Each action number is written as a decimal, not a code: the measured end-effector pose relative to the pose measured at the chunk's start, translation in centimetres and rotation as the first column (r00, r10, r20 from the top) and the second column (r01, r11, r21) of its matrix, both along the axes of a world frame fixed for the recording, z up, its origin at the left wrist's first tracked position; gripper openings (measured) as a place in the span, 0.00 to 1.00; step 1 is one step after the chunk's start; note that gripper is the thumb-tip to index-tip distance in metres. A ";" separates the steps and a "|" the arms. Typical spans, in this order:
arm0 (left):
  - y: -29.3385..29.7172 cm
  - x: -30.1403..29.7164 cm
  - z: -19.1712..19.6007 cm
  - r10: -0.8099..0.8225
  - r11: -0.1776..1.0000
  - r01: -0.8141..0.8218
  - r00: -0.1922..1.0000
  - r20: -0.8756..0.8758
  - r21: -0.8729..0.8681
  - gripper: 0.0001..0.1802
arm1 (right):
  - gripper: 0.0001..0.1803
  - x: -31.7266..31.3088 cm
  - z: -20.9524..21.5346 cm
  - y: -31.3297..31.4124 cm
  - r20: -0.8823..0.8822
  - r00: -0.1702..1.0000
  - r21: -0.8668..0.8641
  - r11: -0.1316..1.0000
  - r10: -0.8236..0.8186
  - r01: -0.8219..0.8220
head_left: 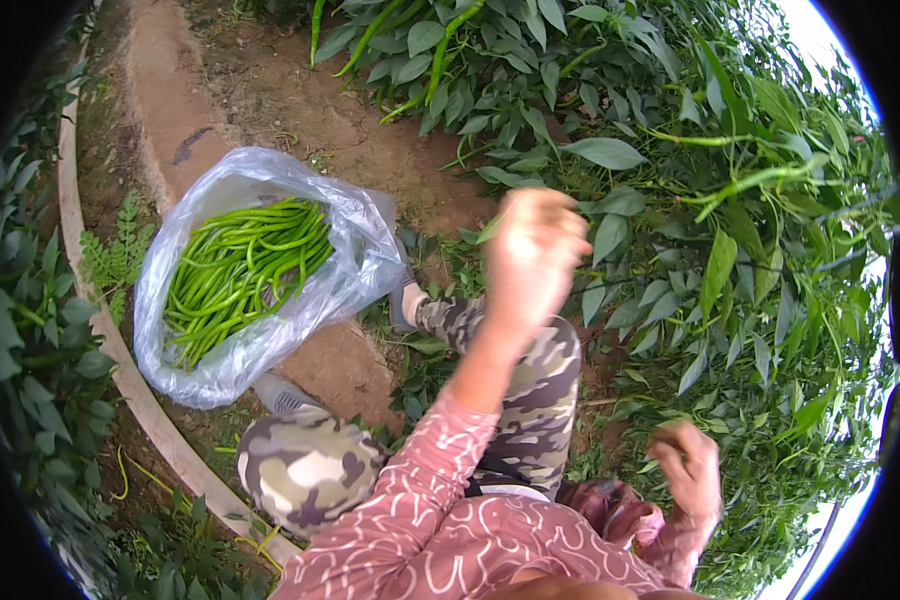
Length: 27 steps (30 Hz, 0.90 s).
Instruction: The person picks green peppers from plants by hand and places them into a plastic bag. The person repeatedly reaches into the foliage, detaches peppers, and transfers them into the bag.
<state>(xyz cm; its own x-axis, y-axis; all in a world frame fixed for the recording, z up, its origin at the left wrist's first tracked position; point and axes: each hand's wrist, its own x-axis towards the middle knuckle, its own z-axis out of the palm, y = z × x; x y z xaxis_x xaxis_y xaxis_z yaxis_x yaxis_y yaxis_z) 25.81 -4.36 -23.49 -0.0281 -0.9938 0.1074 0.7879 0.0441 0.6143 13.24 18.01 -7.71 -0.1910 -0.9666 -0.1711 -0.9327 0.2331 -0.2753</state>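
Pink patterned shirt (pixel 530 535) filled the bottom, nearest the camera. Long green peppers (pixel 250 265) sat heaped in a translucent plastic bag (pixel 360 285) on the ground (pixel 340 370), front-left. Left hand (pixel 538 250) was raised right of the bag, curled, motion-blurred; couldn't tell if it gripped anything. Right hand (pixel 688 470), well apart, was loosely curled beside leafy plants (pixel 750 340); grip unclear too.

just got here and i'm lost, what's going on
A person is among leafy pepper plants, with an open plastic bag of long green peppers on the ground. The left hand is raised before the plants, blurred; its grip is unclear. The right hand is beside the foliage.
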 end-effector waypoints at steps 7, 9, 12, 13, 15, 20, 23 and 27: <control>-8.2 15.3 -12.4 0.579 0.586 -0.620 0.771 0.266 0.521 0.14 | 0.10 9.6 -13.3 -19.7 0.382 0.630 0.075 0.657 0.676 -0.750; -9.8 18.0 -14.8 0.628 0.552 -0.675 0.722 0.289 0.489 0.13 | 0.09 12.3 -16.4 -24.0 0.387 0.502 -0.087 0.573 0.773 -0.815; -12.8 20.6 -16.9 0.635 0.574 -0.680 0.721 0.277 0.456 0.12 | 0.06 16.6 -21.8 -30.9 0.435 0.466 -0.146 0.571 0.770 -0.808; -13.8 21.2 -17.1 0.622 0.598 -0.666 0.737 0.266 0.446 0.11 | 0.06 17.8 -23.4 -33.1 0.430 0.520 -0.165 0.630 0.738 -0.758; -15.0 22.6 -16.5 0.594 0.637 -0.646 0.759 0.266 0.421 0.10 | 0.05 17.5 -25.4 -36.4 0.387 0.545 -0.023 0.599 0.744 -0.801; -16.8 26.7 -9.7 0.574 0.515 -0.760 0.650 0.498 0.397 0.14 | 0.05 16.2 -28.1 -44.3 0.499 0.694 -0.074 0.823 0.520 -0.563; -16.4 29.0 -5.1 0.681 0.522 -0.832 0.540 0.494 0.190 0.15 | 0.07 15.0 -29.5 -47.3 0.492 0.720 -0.189 0.867 0.490 -0.461; -13.8 31.1 -4.7 0.720 0.445 -0.895 0.375 0.584 0.027 0.12 | 0.08 14.8 -31.0 -49.8 0.542 0.698 -0.169 0.874 0.469 -0.456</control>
<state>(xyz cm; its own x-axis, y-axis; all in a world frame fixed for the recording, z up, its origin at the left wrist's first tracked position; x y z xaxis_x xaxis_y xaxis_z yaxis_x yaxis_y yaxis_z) 56.96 -18.20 -28.23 0.8533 -0.5195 0.0444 0.1083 0.2599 0.9596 28.07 -31.75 -38.70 0.4021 -0.9120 -0.0810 -0.6049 -0.1983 -0.7712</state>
